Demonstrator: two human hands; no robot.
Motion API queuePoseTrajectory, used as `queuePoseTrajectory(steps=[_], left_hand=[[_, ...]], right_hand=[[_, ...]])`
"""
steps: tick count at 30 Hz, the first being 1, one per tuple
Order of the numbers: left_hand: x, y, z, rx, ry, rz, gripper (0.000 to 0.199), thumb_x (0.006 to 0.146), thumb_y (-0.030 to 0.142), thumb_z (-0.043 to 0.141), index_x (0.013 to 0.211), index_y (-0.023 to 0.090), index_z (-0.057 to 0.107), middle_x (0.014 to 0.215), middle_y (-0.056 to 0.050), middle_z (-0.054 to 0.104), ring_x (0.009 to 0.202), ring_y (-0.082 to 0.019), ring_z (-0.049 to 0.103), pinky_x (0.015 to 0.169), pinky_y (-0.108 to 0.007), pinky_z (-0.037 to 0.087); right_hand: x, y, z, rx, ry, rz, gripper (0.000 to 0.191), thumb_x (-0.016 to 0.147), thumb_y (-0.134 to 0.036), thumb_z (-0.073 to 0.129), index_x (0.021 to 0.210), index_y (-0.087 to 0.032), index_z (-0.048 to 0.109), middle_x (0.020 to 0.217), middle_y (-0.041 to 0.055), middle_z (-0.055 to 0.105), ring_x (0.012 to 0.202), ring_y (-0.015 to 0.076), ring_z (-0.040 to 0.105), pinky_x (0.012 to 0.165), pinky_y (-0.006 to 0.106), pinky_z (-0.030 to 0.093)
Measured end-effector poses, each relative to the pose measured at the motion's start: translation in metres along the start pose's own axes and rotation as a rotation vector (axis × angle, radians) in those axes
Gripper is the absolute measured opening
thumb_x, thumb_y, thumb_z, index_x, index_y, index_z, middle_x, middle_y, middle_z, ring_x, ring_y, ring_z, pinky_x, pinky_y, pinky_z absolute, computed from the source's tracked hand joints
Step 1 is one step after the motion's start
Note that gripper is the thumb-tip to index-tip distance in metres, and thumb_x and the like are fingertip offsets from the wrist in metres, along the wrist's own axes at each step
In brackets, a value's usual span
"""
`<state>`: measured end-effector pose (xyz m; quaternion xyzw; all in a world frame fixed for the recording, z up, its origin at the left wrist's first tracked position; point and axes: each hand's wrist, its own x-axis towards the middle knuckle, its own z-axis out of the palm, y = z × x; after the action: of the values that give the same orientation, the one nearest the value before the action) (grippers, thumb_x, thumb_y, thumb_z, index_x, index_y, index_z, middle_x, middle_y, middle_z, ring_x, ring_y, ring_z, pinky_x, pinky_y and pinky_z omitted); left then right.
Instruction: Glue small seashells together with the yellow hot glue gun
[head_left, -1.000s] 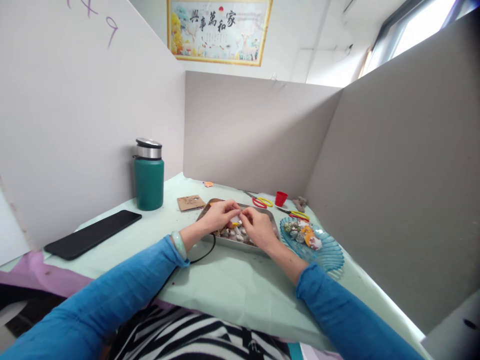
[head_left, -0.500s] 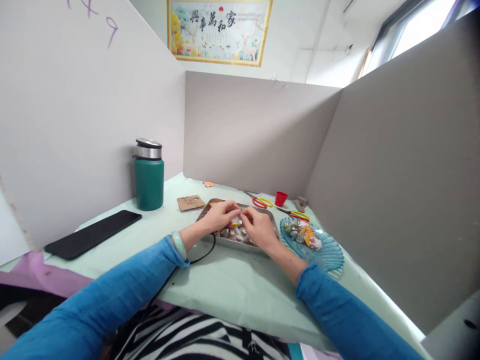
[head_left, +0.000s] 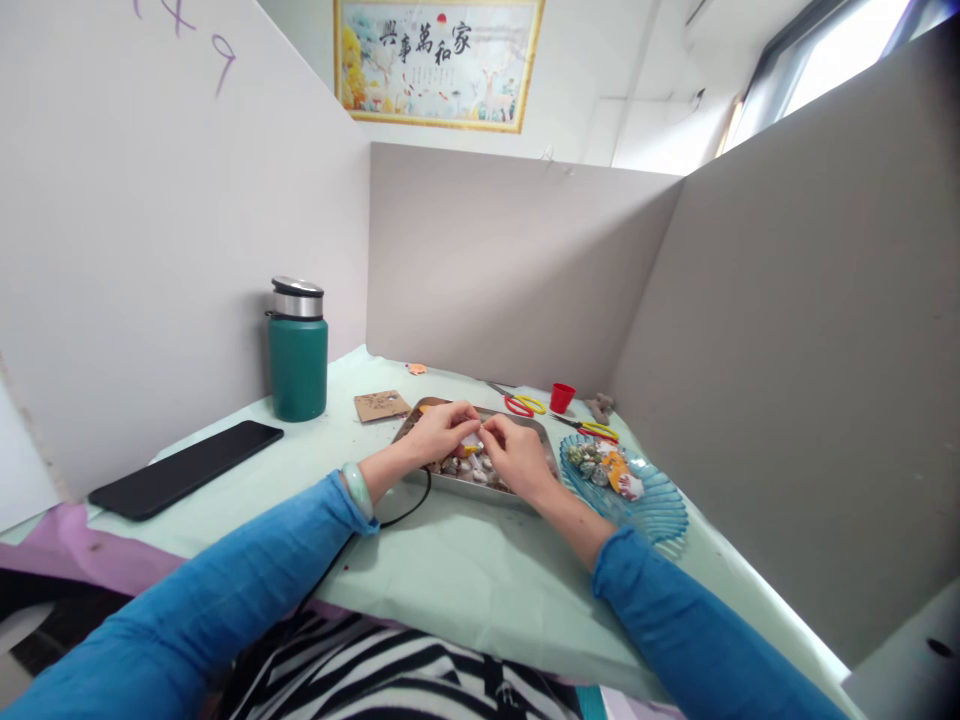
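Note:
Over a metal tray (head_left: 457, 485) of small shells and stone-like bits, my two hands meet fingertip to fingertip. My left hand (head_left: 442, 432) is closed in a pinch, with a small white and yellow piece (head_left: 472, 443) showing just below its fingers. Closed in a pinch too, my right hand (head_left: 519, 455) touches or nearly touches the left fingertips. Whatever lies between the fingers is too small to name. A black cord (head_left: 420, 498) runs from the tray's near left side toward my lap.
Right of the tray is a blue glass plate (head_left: 664, 510) with small ornaments. Behind lie two pairs of scissors (head_left: 519, 405) (head_left: 596, 431) and a red cup (head_left: 562, 398). A cardboard piece (head_left: 381, 405), green bottle (head_left: 298, 368) and black phone (head_left: 187, 468) are leftward. Grey panels (head_left: 517, 260) enclose the table.
Hardly anything differs. My fingertips have shifted very slightly at the pinch; both hands stay over the tray.

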<state>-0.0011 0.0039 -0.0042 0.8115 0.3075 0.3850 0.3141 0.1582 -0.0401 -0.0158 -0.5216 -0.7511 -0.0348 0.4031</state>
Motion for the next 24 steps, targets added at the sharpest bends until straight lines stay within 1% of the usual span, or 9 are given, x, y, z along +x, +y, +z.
queuePoseTrajectory(steps=[8, 24], left_hand=[[0.0007, -0.0015, -0.0001, 0.032, 0.013, -0.002, 0.028, 0.08, 0.042, 0.047, 0.082, 0.015, 0.056, 0.065, 0.001, 0.057, 0.047, -0.009, 0.056, 0.044, -0.017, 0.04], [0.0002, 0.0007, -0.0006, 0.005, 0.008, -0.008, 0.03, 0.08, 0.044, 0.047, 0.08, 0.015, 0.054, 0.062, 0.002, 0.055, 0.046, -0.008, 0.055, 0.042, -0.016, 0.04]], right_hand=[[0.0, -0.0014, -0.001, 0.001, 0.0, 0.01, 0.02, 0.084, -0.033, 0.045, 0.079, -0.02, 0.059, 0.065, 0.0002, 0.063, 0.058, 0.0122, 0.053, 0.054, 0.021, 0.033], [-0.0002, -0.0018, -0.0007, 0.002, -0.002, 0.015, 0.021, 0.084, -0.033, 0.044, 0.08, -0.02, 0.061, 0.068, 0.0007, 0.064, 0.059, 0.0123, 0.054, 0.055, 0.021, 0.033]])
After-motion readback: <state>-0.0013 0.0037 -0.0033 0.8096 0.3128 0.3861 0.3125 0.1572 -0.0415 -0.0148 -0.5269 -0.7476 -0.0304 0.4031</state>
